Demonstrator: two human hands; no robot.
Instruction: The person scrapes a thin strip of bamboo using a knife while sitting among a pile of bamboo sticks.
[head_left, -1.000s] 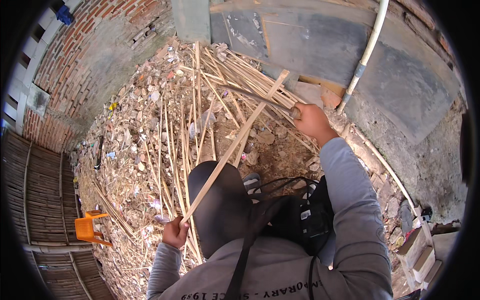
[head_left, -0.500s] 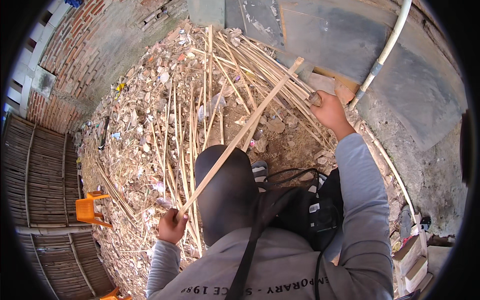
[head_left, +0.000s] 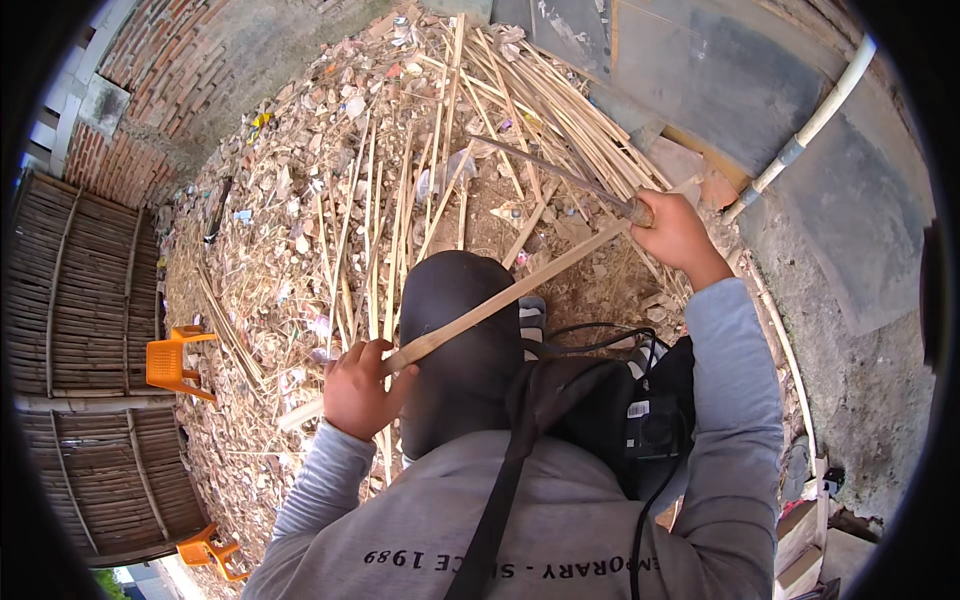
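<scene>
My left hand (head_left: pixel 362 392) is closed around a long pale bamboo strip (head_left: pixel 515 290), fingers on its upper side and thumb below. One end of the strip sticks out behind that hand. From there it slants up to the right across my dark-clad knee, passing by my right hand (head_left: pixel 672 238). That hand grips a knife (head_left: pixel 560 174) by its thick wooden handle. The long, thin, dark blade points up and left, above the strip. Whether the knife touches the strip near the handle I cannot tell.
Split bamboo strips (head_left: pixel 590 120) lie piled at the far right, with more strips (head_left: pixel 375 230) scattered over the rubble-covered ground. Orange plastic chairs (head_left: pixel 172 365) stand at the left by a bamboo-slat panel (head_left: pixel 85 290). A pale pipe (head_left: pixel 815 125) leans along the right wall.
The strip has swung to a flatter slant, its far end moving right and down. My left hand now grips inward from its near end. The knife's blade has come into view.
</scene>
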